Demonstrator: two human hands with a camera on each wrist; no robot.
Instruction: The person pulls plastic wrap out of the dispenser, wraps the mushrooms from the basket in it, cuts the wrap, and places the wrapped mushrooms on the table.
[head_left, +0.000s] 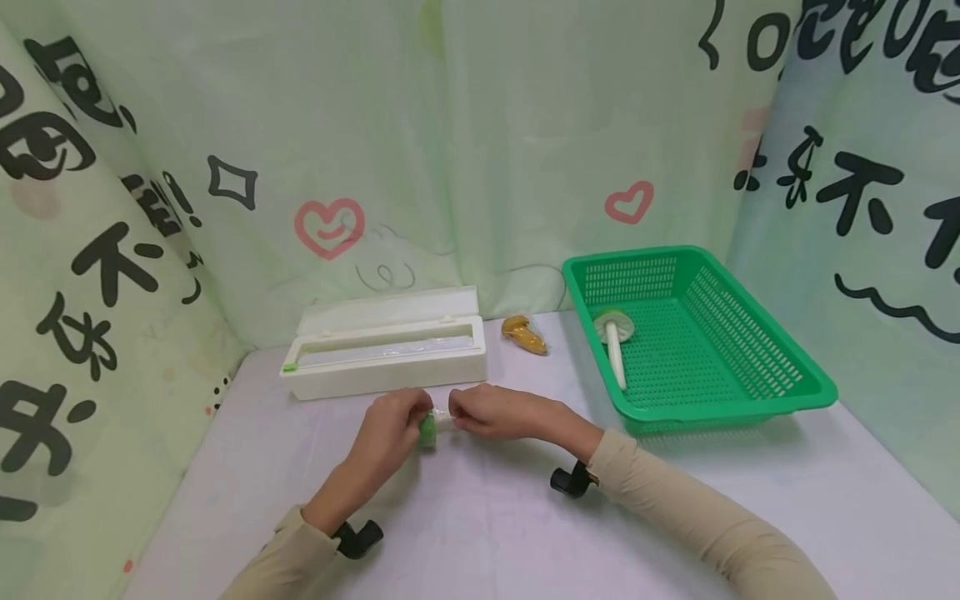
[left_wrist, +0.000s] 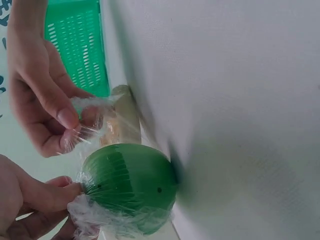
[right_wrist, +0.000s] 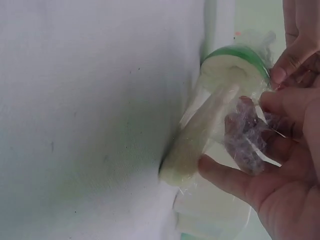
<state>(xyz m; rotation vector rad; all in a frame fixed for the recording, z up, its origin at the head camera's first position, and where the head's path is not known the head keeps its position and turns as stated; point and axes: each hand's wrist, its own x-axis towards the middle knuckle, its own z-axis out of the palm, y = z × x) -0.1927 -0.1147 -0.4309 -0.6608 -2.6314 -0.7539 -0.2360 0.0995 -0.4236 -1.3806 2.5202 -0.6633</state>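
A toy mushroom with a green cap [left_wrist: 132, 175] and a pale stem [right_wrist: 197, 137] lies on the table between both hands, covered in clear cling film [left_wrist: 97, 212]. At the cap end, my left hand [head_left: 393, 425] pinches the film between thumb and fingers. My right hand [head_left: 498, 410] grips gathered film beside the stem; in the right wrist view one fingertip is at the stem. From the head view the hands cover part of the mushroom. The film is bunched and wrinkled around the cap.
Behind the hands stands a white cling film box [head_left: 386, 372], lid raised, with a roll inside. To its right lies a yellow-brown curved object [head_left: 523, 333] in film. A green basket [head_left: 720, 414] at the right holds another mushroom [head_left: 615, 350] with a white stem.
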